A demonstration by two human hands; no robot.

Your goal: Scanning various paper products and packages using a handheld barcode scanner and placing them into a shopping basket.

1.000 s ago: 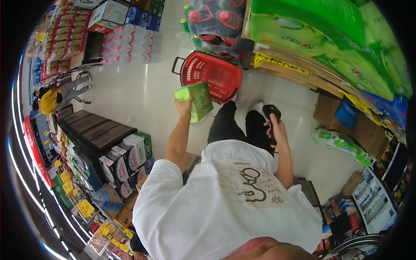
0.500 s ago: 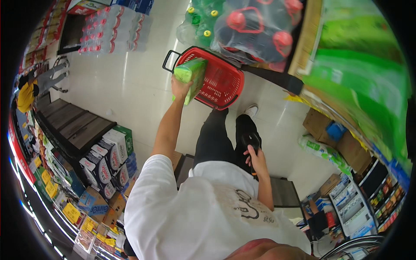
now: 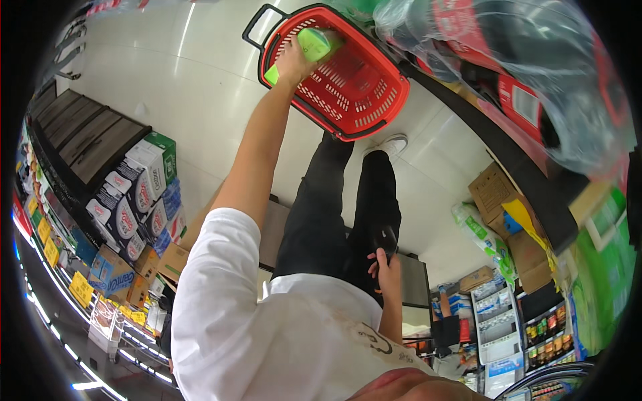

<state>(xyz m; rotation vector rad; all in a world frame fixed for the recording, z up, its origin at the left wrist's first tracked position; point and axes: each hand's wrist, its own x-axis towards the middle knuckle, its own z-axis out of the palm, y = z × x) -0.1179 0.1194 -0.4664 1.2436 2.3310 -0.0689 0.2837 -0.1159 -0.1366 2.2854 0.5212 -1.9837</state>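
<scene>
Gripping the green pack (image 3: 313, 45), left-hand fingers (image 3: 289, 55) wrap it — inside the red basket (image 3: 374, 107).

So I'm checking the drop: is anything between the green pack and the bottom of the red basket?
Nothing visible. The left hand holds the green pack inside the rim of the red basket, and the mesh bottom beside it looks bare.

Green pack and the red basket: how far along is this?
Done: the left hand has carried the green pack over the rim into the red basket on the floor. In hand: the fingers are closed on the pack. Left: letting go. The right hand holds a dark phone by the leg.
</scene>
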